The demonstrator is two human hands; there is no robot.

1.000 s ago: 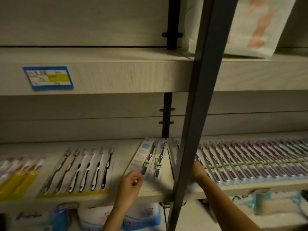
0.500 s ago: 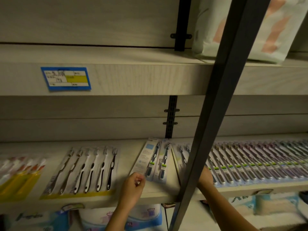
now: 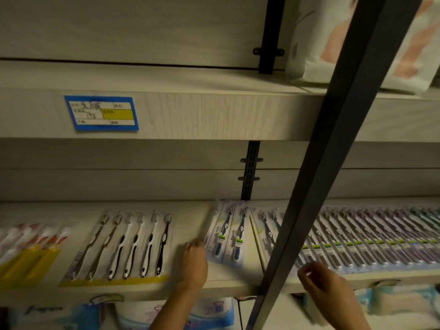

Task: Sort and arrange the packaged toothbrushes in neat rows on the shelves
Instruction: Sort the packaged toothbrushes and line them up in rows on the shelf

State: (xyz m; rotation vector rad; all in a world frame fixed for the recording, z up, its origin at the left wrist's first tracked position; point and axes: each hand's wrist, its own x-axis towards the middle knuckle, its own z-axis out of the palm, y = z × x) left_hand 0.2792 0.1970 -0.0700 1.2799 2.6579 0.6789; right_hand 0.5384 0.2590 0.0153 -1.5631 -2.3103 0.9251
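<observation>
Lying flat on the lower shelf (image 3: 226, 285) with their heads toward the back wall, the packaged toothbrushes fall into groups. At the far left sit the yellow-backed packs (image 3: 28, 246), blurred, with reddish brushes fanned over one another. Next comes the six-brush pack (image 3: 128, 246) - clear blister, a yellow strip along its near edge, two grey handles and then four in black and white, all slanting a little to the right. Just beside it the left hand (image 3: 192, 263) rests on the shelf board, fingers curled, knuckles against the near left corner of the blue-carded packs (image 3: 229, 234); whether it pinches that corner cannot be told. These cards are pale blue, each with one dark brush and a green tag on the handle, and they lean rightward, overlapping. A dark post (image 3: 333, 151) crosses the view diagonally in front of the shelf. Right of it the right hand (image 3: 321, 282) hovers at the shelf's front lip, blurred, fingers bent - its grasp cannot be made out. Beyond it the long row of packs (image 3: 381, 241) runs to the right edge, tightly shingled, with green tags lined up and handles in dark and purple tones. Above, the upper shelf (image 3: 214, 115) carries a blue price label (image 3: 101, 113) at left and a pale bag (image 3: 309, 44) at right.
</observation>
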